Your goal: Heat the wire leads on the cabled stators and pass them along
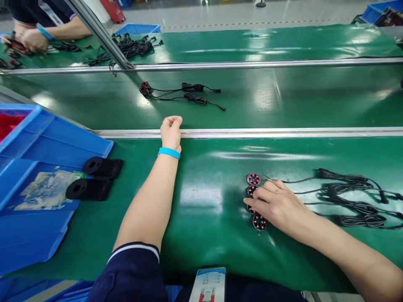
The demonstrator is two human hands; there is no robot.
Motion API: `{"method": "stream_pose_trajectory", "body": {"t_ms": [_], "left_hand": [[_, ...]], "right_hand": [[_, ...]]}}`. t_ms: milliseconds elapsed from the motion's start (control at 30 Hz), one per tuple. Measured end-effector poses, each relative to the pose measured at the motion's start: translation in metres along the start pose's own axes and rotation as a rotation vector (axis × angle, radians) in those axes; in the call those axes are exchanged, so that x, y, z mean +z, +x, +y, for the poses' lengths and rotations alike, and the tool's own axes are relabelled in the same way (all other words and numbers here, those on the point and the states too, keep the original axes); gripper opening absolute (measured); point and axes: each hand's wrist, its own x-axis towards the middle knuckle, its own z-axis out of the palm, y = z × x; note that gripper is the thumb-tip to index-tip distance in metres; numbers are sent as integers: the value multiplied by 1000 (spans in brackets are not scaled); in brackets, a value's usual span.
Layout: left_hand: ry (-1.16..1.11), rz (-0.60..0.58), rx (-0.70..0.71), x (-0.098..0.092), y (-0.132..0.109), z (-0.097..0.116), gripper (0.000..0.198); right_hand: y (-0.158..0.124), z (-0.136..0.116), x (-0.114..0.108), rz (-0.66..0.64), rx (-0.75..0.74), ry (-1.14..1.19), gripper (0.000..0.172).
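My left hand (171, 128) reaches forward above the pale rail, its fingers curled and closed; whatever is inside them, if anything, is hidden. My right hand (277, 205) is palm down over a column of several small round motor stators with copper and red windings. Its fingers close on the middle stator (251, 209) and partly cover the one above; the thumb is hidden. Uncovered are the red-wound stator (253, 179) at the far end and the near stator (260, 222). Black cables (346, 191), coiled in bundles, run from the stators to the right.
Beyond the rail (252, 133), two cabled stators (145, 88) lie on a green strip. Left are a blue bin (63, 130) and two black brackets (94, 188). Across the far rail, a co-worker's hands (33, 40) handle parts beside a cable heap (135, 45). A metal post (100, 33) slants there.
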Motion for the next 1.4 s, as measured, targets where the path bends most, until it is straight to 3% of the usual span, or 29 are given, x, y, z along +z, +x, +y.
{"method": "stream_pose_trajectory", "body": {"t_ms": [167,533,700,800,933,1133,1300,1400], "left_hand": [[18,-15,16,0,-1,1,16],[32,1,-7,1,-4,5,14],[29,-6,3,0,-4,5,14],[24,-6,0,1,-3,4,13],[22,8,-14,2,-5,4,10],[33,15,-7,3,-8,4,8],[97,-3,-2,3,-11,2,4],[183,-38,-8,4,-6,-2,4]], "right_hand": [[-3,3,5,-67,38,49,26],[-2,10,0,-49,32,125,21],[-2,16,-6,46,117,164,20],[0,17,-3,65,157,197,19],[4,16,6,-4,180,272,17],[5,13,14,11,133,195,17],[13,13,-1,56,129,242,18],[34,31,-12,101,159,190,21]]}}
